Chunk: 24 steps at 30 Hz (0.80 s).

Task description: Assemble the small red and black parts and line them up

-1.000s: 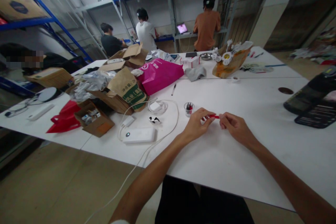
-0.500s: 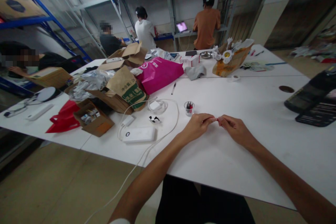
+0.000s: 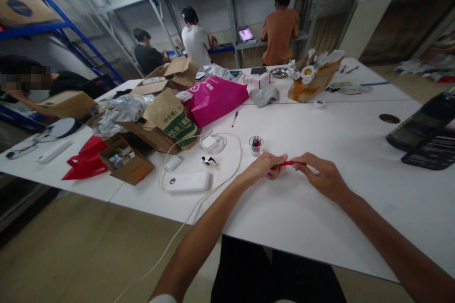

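Note:
Over the white table, a slim red piece (image 3: 288,163), like a short pen or a pen part, spans the gap between my hands. My left hand (image 3: 267,165) is closed around one end of it, which its fingers hide. The fingertips of my right hand (image 3: 319,173) pinch the other end. Just beyond my left hand stands a small clear cup (image 3: 256,151) with black and red pieces inside. Farther back lies a dark pen (image 3: 235,119).
Left of my hands are a white power bank (image 3: 188,182), a looped white cable (image 3: 213,199) and a small black-and-white item (image 3: 208,161). Behind them stand a magenta bag (image 3: 215,99) and open cardboard boxes (image 3: 126,161). A black bag (image 3: 423,125) sits at right. Several people work beyond.
My hands have moved slightly apart, and more of the red piece shows between them. My left fingers have curled under, and the right hand has shifted a little to the right.

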Available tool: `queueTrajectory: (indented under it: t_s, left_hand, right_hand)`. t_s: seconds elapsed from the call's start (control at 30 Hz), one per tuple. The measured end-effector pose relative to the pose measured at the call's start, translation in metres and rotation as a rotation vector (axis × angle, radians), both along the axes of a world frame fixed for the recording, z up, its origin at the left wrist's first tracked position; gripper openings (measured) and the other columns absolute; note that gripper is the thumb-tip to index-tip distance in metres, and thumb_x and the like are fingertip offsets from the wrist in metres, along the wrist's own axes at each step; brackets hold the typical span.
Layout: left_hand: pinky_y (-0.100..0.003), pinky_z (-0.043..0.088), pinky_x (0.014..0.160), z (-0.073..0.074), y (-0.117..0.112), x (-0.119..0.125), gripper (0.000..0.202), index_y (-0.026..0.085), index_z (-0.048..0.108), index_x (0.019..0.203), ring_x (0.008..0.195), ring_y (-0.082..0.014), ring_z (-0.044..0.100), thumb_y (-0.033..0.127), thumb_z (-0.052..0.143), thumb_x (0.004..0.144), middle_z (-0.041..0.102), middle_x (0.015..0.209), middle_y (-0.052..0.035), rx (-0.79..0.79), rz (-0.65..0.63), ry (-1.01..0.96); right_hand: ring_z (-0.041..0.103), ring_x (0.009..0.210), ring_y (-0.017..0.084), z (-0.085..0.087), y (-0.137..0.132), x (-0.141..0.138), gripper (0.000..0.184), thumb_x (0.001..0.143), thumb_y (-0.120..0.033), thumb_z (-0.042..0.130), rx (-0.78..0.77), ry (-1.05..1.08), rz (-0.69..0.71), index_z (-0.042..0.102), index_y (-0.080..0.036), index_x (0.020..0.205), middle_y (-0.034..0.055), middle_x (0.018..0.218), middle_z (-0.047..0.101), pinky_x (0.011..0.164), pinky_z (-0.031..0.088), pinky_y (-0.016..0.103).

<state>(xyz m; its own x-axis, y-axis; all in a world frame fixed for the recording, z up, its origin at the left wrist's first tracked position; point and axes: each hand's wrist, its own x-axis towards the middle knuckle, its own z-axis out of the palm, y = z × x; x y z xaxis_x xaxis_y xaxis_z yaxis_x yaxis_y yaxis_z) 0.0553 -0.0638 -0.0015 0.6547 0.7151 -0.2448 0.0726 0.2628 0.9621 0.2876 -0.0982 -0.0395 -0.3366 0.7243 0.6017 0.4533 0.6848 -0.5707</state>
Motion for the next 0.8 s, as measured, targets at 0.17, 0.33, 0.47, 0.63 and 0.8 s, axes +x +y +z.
queueTrajectory:
  t_s: [0.17, 0.33, 0.47, 0.63, 0.8]
  left_hand:
    - [-0.027, 0.032, 0.058, 0.000, 0.002, -0.001, 0.065, 0.012, 0.073, 0.087, 0.057, -0.0103, 0.046, 0.075, 0.061, 0.098, 0.056, 0.064, -0.0006, 0.297, 0.070, 0.071]
    - [-0.026, 0.045, 0.072, -0.009, 0.004, 0.005, 0.036, 0.018, 0.079, 0.117, 0.085, -0.0150, 0.064, 0.047, 0.079, 0.096, 0.078, 0.102, -0.0071, 0.670, 0.216, 0.048]
    - [-0.027, 0.046, 0.072, -0.009, 0.001, 0.006, 0.024, 0.017, 0.082, 0.106, 0.088, -0.0161, 0.069, 0.039, 0.075, 0.100, 0.083, 0.106, -0.0085, 0.722, 0.269, 0.050]
    - [-0.028, 0.044, 0.070, -0.010, 0.001, 0.006, 0.027, 0.017, 0.083, 0.106, 0.082, -0.0152, 0.068, 0.042, 0.073, 0.102, 0.084, 0.102, -0.0071, 0.729, 0.257, 0.119]
    - [-0.028, 0.042, 0.067, -0.012, 0.002, 0.007, 0.042, 0.015, 0.082, 0.095, 0.069, -0.0135, 0.061, 0.052, 0.065, 0.105, 0.078, 0.081, -0.0045, 0.723, 0.278, 0.208]
  right_hand:
    - [0.077, 0.092, 0.021, 0.004, -0.001, 0.002, 0.014, 0.107, -0.037, 0.071, -0.096, 0.034, -0.074, 0.078, -0.026, 0.111, 0.0038, 0.105, 0.081, 0.082, 0.058, 0.033]
    - [0.076, 0.089, 0.023, 0.003, 0.002, 0.003, 0.031, 0.103, -0.054, 0.073, -0.347, 0.127, -0.146, 0.081, -0.025, 0.109, 0.0051, 0.098, 0.080, 0.077, 0.058, 0.034]
    - [0.070, 0.077, 0.019, 0.003, 0.004, -0.001, 0.043, 0.105, -0.064, 0.066, -0.502, 0.259, -0.079, 0.078, -0.022, 0.099, 0.0049, 0.084, 0.075, 0.074, 0.057, 0.033]
    - [0.062, 0.067, 0.015, 0.002, 0.006, -0.003, 0.053, 0.104, -0.068, 0.064, -0.565, 0.300, -0.054, 0.073, -0.021, 0.083, 0.0046, 0.074, 0.070, 0.065, 0.052, 0.031]
    - [0.073, 0.077, 0.020, -0.001, 0.007, -0.005, 0.049, 0.087, -0.068, 0.085, -0.560, 0.438, -0.036, 0.077, -0.022, 0.102, 0.0081, 0.090, 0.078, 0.068, 0.060, 0.034]
